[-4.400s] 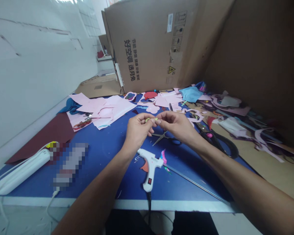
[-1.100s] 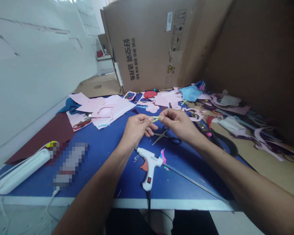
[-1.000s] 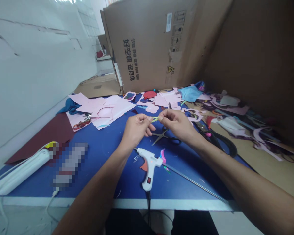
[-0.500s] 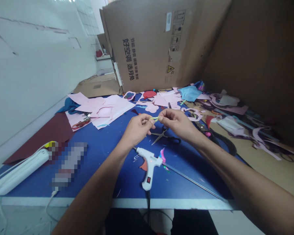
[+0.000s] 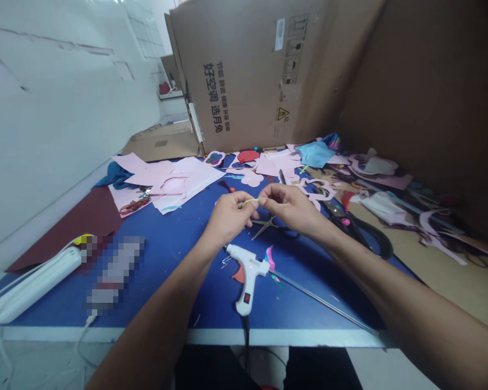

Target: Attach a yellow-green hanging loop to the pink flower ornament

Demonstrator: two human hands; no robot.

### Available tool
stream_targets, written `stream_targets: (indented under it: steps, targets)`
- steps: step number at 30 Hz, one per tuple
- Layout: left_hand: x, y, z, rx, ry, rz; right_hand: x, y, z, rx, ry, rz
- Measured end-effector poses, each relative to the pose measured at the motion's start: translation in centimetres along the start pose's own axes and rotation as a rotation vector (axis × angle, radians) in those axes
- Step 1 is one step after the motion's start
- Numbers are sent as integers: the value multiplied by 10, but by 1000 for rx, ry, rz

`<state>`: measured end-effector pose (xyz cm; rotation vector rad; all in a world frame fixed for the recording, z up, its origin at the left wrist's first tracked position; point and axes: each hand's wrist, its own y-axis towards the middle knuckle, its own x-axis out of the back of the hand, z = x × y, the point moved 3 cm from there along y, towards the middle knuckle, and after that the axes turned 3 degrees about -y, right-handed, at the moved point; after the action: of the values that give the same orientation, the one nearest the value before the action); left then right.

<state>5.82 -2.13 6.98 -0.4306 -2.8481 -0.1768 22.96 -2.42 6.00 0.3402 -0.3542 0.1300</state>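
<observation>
Left hand (image 5: 229,216) and right hand (image 5: 295,208) pinch yellow-green strip (image 5: 250,201); I see open blue counter (image 5: 162,241) between left hand and maroon sheet (image 5: 71,227), cardboard box (image 5: 248,92) along back edge.

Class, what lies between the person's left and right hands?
In the head view, a thin yellow-green strip spans from the left hand to the right hand, pinched by both.

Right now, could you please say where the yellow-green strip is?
The yellow-green strip is central in the head view, pinched by the left hand and right hand, above the scissors.
</observation>
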Motion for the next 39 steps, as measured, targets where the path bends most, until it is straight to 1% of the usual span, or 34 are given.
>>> stream_targets:
  steps: [11, 19, 25, 32, 39]
  targets:
    - [2, 1, 2, -17, 0, 32, 4, 0, 1, -11, -23, 18]
    - [3, 2, 5, -26, 13, -21, 1, 0, -1, -51, 19, 26]
    - [4, 4, 9, -23, 12, -38, 0, 0, -1, -60, 106, 42]
    - [6, 6, 8, -3, -18, -59, 2, 3, -5, -74, 187, 27]
    - [5, 7, 10, 9, -42, -67, 4, 4, -10, -85, 202, -20]
